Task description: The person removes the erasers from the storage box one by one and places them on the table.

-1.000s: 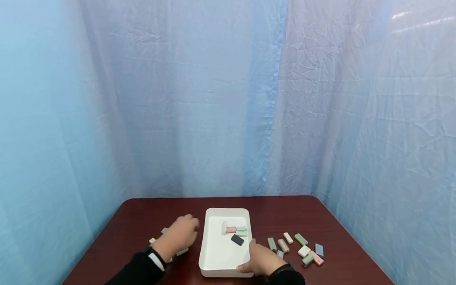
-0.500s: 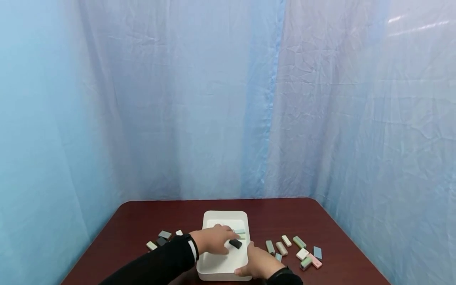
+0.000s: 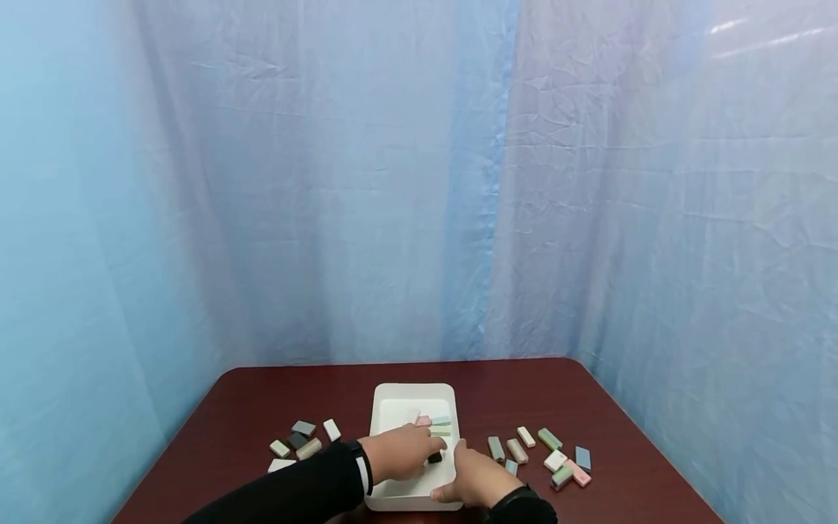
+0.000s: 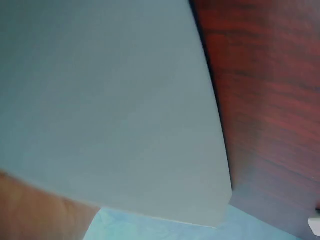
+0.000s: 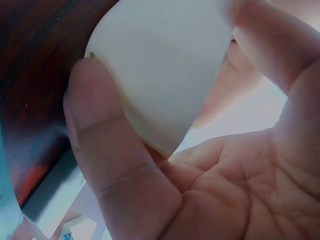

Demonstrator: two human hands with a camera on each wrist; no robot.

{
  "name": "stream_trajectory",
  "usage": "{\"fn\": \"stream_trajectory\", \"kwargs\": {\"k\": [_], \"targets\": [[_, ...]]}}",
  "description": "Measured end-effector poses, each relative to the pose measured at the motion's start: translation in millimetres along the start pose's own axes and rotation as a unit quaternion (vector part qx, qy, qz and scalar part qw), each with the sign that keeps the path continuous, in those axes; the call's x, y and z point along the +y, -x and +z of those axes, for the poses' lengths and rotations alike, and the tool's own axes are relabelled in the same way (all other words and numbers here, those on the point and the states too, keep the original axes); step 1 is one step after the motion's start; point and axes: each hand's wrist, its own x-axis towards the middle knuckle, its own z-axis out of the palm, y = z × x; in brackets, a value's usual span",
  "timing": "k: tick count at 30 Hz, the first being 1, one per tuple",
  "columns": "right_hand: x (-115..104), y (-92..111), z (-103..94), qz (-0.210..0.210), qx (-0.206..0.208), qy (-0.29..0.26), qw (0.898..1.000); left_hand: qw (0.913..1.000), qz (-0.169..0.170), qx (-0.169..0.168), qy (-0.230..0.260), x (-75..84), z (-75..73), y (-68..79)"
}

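Note:
A white rectangular tray (image 3: 412, 502) stands at the near middle of the table. My left hand (image 3: 399, 451) reaches over its left side, with thumb and fingers around a small dark block (image 3: 435, 458) that they partly cover. Just beyond the fingertips lie a pale green block (image 3: 440, 431), a light blue one (image 3: 441, 421) and a pink one (image 3: 423, 421). My right hand (image 3: 481, 477) grips the tray's near right wall, the thumb (image 5: 100, 100) and fingers on either side of it in the right wrist view. The tray wall (image 4: 125, 115) fills most of the left wrist view.
Several small blocks lie left of the tray, among them a white one (image 3: 332, 430) and a grey one (image 3: 304, 428). More lie to the right, including a green block (image 3: 550, 439) and a pink block (image 3: 579, 474). Blue curtains (image 3: 406, 182) hang behind the table (image 3: 294, 386).
My left hand has come from the left-hand blocks into the tray, and the dark block has shifted slightly nearer to me. My right hand keeps its grip on the tray.

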Motion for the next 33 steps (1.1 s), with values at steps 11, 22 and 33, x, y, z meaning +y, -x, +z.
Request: {"fn": "stream_trajectory", "kwargs": {"k": [11,22,33], "targets": [[3.0,2.6,-1.8,-0.014,-0.009,-0.016,1.000,0.9936,0.092,0.040,-0.050,11.3,-1.8,-0.2],[3.3,5.0,-7.5,-0.019,-0.012,-0.021,1.000,0.9872,0.144,0.068,-0.007,16.7,-5.0,10.1],[1.9,0.7,0.4,0.006,-0.007,-0.002,1.000,0.9681,-0.157,0.156,0.117,-73.4,-30.2,86.4]]}}
